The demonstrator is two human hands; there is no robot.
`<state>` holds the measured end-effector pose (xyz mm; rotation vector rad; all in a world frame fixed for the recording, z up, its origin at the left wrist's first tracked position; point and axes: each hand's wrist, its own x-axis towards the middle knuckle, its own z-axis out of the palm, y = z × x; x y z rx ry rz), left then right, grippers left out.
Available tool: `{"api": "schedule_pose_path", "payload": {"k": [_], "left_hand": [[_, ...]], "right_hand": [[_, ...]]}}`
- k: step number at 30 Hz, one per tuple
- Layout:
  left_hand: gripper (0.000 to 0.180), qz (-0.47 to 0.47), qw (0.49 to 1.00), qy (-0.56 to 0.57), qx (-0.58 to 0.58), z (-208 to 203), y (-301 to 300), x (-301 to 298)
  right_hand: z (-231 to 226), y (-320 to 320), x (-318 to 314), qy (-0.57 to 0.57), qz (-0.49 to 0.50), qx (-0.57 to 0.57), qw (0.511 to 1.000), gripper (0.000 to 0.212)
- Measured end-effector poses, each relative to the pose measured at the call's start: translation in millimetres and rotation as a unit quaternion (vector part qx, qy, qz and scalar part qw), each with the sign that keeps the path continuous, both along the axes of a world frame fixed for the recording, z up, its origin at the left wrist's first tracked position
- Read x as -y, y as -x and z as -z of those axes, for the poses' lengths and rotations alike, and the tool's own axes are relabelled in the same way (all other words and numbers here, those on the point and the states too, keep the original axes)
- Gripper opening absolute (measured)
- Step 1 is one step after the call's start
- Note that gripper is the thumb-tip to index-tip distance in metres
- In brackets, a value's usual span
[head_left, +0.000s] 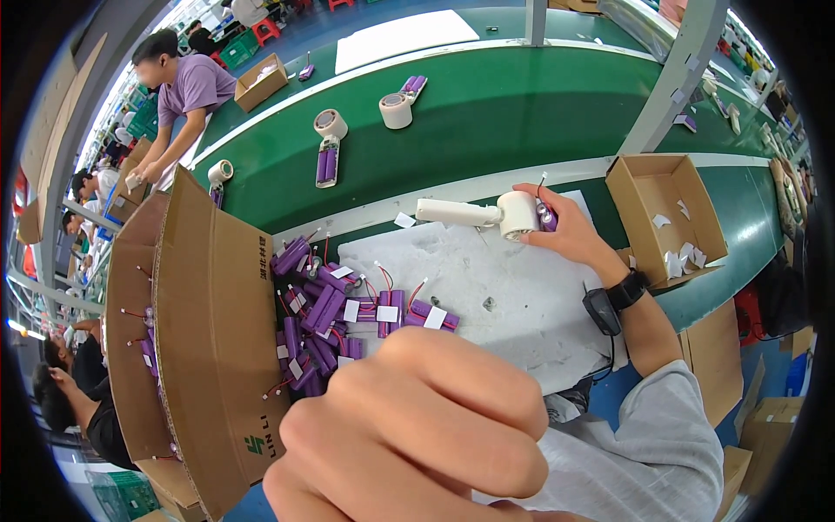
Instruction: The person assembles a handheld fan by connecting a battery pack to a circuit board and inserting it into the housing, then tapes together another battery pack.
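My right hand [570, 228] has its fingers around a purple battery pack [546, 217] with a short wire, right against the round head of a white handheld fan [519, 216]. The fan lies on a pale sheet [496, 287], its handle pointing left. Large and close to the camera, my left hand [409, 426] is closed with its fingers curled; whatever they hold, if anything, is hidden. Beyond it on the left is a pile of purple battery packs [323, 309] with white labels and thin red wires.
A tall cardboard box [204, 348] stands left of the pile. At right, an open carton [665, 222] holds white paper scraps. On the green conveyor [487, 113] lie fan bodies [329, 143] with battery packs. A co-worker [187, 91] in purple works at far left; a metal post [674, 87] rises at right.
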<state>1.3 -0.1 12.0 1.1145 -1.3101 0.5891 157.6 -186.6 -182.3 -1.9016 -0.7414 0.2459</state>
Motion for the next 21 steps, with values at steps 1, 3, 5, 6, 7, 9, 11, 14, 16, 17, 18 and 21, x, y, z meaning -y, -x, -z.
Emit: {"api": "schedule_pose_path", "payload": {"k": [1, 3, 5, 6, 7, 9, 11, 14, 16, 17, 18, 21], "left_hand": [[0.031, 0.000, 1.000, 0.000, 0.000, -0.2, -0.4, 0.0], [0.032, 0.019, 1.000, 0.009, 0.022, -0.9, -2.7, 0.4], [0.032, 0.028, 0.999, 0.013, 0.034, -1.4, -3.5, 0.6], [0.033, 0.030, 0.999, 0.012, 0.035, -1.5, -3.9, 0.8], [0.033, 0.032, 0.999, 0.011, 0.037, -1.6, -4.2, 1.0], [0.034, 0.034, 0.999, 0.010, 0.039, -1.4, -5.1, 1.3], [0.034, 0.032, 0.998, 0.014, 0.045, -1.1, -5.9, 1.6], [0.035, 0.029, 0.998, 0.013, 0.046, -1.7, -4.8, 0.9], [0.035, 0.025, 0.999, 0.008, 0.043, -2.0, -3.8, 0.3], [0.035, 0.025, 0.999, 0.008, 0.043, -1.8, -3.9, 0.8], [0.035, 0.022, 0.999, 0.015, 0.046, -1.5, -4.2, 2.0], [0.035, 0.017, 0.998, 0.028, 0.054, -1.0, -4.9, 4.0]], "right_hand": [[-0.3, 0.2, -0.3, 0.000, 0.000, 0.000, 1.000, 0.066], [-0.9, 0.5, -0.7, 0.001, -0.001, 0.001, 1.000, 0.066], [-1.1, 0.3, -0.9, 0.002, -0.001, 0.002, 1.000, 0.066], [-0.7, -0.2, -0.5, 0.004, -0.001, 0.002, 1.000, 0.066], [-0.3, -0.7, -0.1, 0.006, 0.000, 0.002, 1.000, 0.066], [0.2, -1.2, 0.3, 0.008, 0.001, 0.003, 1.000, 0.066], [0.6, -0.9, -0.2, 0.004, 0.000, 0.002, 1.000, 0.066], [-0.1, 0.4, -1.1, 0.002, -0.001, -0.002, 1.000, 0.067], [-0.8, 1.1, -1.3, 0.001, -0.001, -0.010, 1.000, 0.067], [-0.8, 0.9, -1.2, 0.001, -0.001, -0.010, 1.000, 0.067], [-0.9, 0.4, -0.9, 0.005, 0.001, -0.007, 1.000, 0.067], [-1.2, -0.3, -0.4, 0.011, 0.003, -0.001, 1.000, 0.067]]}}
